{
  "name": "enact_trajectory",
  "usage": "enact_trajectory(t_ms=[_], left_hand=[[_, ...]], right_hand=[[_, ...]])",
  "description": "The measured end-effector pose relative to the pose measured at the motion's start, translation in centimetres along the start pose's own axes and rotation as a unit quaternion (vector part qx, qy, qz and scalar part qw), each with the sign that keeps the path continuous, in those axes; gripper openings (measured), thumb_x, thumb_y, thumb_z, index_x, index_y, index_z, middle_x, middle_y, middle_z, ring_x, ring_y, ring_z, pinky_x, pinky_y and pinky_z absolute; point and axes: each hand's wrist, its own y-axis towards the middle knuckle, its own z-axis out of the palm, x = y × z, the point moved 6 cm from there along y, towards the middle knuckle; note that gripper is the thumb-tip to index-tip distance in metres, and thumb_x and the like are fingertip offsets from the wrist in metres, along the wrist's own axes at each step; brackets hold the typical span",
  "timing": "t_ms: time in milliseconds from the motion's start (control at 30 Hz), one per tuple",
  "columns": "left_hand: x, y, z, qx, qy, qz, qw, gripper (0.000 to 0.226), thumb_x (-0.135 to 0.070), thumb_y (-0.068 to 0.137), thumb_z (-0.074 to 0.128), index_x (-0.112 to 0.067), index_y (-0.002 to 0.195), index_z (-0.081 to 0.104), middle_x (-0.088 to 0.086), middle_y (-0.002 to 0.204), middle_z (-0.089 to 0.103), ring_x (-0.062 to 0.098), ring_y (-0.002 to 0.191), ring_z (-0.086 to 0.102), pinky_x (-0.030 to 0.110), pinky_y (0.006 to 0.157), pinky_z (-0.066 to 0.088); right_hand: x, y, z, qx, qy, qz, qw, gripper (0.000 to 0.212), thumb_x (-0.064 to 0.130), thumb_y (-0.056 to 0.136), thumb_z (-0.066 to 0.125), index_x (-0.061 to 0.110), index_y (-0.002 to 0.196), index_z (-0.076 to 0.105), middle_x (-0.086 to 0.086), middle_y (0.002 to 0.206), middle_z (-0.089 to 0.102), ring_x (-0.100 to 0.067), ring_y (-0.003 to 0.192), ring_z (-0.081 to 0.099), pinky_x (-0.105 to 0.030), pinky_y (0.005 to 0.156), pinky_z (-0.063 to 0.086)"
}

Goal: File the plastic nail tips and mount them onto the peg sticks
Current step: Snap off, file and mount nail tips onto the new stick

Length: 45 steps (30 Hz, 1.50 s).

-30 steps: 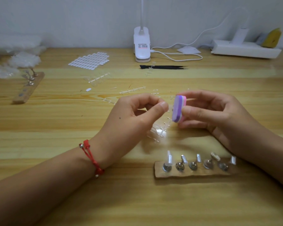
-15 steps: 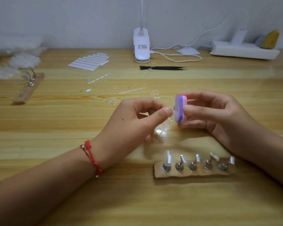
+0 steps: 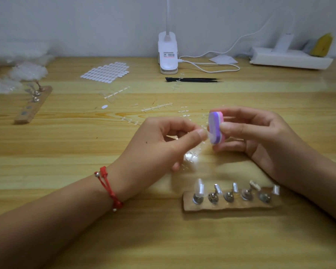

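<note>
Mid-frame, the left hand is holding a nail tip just left of the right hand's file block, with the peg board lying below them.

— Any readable text anywhere?
— None. Only a small printed label on the white lamp base, red mark and dark lines, too blurred to read.

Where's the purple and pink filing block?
Head view, right of centre: the right hand holds the filing block next to the left hand, beyond the peg board.
</note>
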Motion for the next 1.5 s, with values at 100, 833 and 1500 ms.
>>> enact_trajectory(t_ms=[100, 833, 1500], left_hand=[[0.25, 0.06, -0.37, -0.015, -0.005, -0.007, 1.000, 0.011, -0.020, 0.084, 0.066, -0.012, 0.078, 0.070, -0.013, 0.042, 0.048, 0.001, 0.033, 0.040, 0.010, 0.041, 0.034], [0.27, 0.14, -0.30, -0.009, 0.000, 0.018, 1.000, 0.010, -0.018, 0.083, 0.068, -0.014, 0.076, 0.072, -0.006, 0.049, 0.047, 0.001, 0.039, 0.039, 0.011, 0.043, 0.033], [0.07, 0.06, 0.01, -0.001, 0.000, 0.022, 1.000, 0.011, -0.017, 0.083, 0.069, -0.012, 0.073, 0.071, -0.002, 0.050, 0.047, 0.000, 0.039, 0.036, 0.013, 0.044, 0.038]], right_hand=[[-0.14, -0.16, 0.71, 0.037, -0.045, 0.006, 0.998, 0.027, 0.017, 0.070, 0.070, 0.023, 0.095, 0.078, -0.005, 0.090, 0.076, -0.014, 0.075, 0.071, -0.022, 0.064, 0.056], [0.00, -0.10, 0.89, 0.044, -0.031, 0.018, 0.998, 0.027, 0.011, 0.073, 0.060, 0.019, 0.089, 0.080, 0.001, 0.078, 0.073, -0.007, 0.067, 0.066, -0.022, 0.057, 0.055], [0.07, 0.03, 0.34, 0.009, -0.018, -0.010, 1.000, 0.022, 0.012, 0.070, 0.066, 0.022, 0.086, 0.079, -0.004, 0.074, 0.070, -0.013, 0.064, 0.067, -0.021, 0.058, 0.055]])
